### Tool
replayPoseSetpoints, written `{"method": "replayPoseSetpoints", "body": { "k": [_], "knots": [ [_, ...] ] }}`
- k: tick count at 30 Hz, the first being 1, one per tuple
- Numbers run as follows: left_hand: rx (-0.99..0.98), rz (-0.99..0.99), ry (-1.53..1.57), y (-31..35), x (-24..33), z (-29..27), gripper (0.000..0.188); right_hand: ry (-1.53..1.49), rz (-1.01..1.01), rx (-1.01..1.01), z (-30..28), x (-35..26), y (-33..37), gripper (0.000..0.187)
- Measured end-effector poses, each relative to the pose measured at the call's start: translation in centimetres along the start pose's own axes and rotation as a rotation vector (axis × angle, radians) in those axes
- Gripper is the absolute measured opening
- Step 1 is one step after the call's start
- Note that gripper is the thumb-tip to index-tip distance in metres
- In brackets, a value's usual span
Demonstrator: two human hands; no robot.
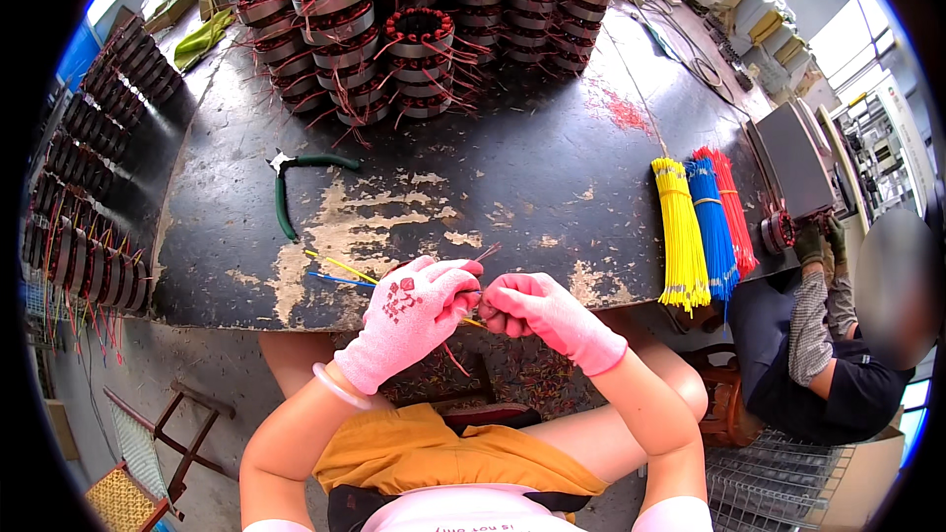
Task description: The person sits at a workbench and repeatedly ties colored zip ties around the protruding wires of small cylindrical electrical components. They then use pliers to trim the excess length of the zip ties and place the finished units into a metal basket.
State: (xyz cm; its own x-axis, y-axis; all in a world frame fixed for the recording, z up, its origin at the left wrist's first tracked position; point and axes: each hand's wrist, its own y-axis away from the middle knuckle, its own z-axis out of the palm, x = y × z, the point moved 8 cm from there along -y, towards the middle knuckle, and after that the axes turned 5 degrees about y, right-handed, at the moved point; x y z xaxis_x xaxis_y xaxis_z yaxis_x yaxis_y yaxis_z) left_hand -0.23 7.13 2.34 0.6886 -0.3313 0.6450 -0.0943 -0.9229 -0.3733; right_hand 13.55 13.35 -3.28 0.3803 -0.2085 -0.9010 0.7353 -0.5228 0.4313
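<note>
Both my hands wear pink gloves and meet at the table's near edge. My left hand [414, 310] is closed, its thumb and fingers pinching thin wires. My right hand [542, 315] pinches the wire ends close beside the left fingertips; the exact point of contact is too small to make out. A yellow wire [340, 264] and a blue wire [335, 278] stick out to the left from behind my left hand. Below the hands hangs a red wire [455, 360]. Green-handled cutting pliers [284, 192] lie open on the table, beyond my left hand.
Stacked motor stators [419, 39] with red windings stand at the table's far side. More stators [94, 266] line the left. Bundles of yellow wires [680, 236], blue wires [711, 227] and red wires [729, 207] lie right. A co-worker [818, 335] sits at far right, handling a stator [777, 232].
</note>
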Motion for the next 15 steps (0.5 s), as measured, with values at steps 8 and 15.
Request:
{"method": "replayPoseSetpoints", "body": {
  "k": [8, 15],
  "knots": [
    [-0.021, 0.002, 0.007, -0.1, 0.0, 0.1, 0.013, 0.848, -0.538, 0.308, 0.0, -5.0, 1.4, 0.020],
    [-0.026, 0.005, 0.023, -0.1, 0.1, 0.0, 0.013, 0.749, -0.371, 0.426, -0.8, -5.1, 1.5, 0.022]
  ]
}}
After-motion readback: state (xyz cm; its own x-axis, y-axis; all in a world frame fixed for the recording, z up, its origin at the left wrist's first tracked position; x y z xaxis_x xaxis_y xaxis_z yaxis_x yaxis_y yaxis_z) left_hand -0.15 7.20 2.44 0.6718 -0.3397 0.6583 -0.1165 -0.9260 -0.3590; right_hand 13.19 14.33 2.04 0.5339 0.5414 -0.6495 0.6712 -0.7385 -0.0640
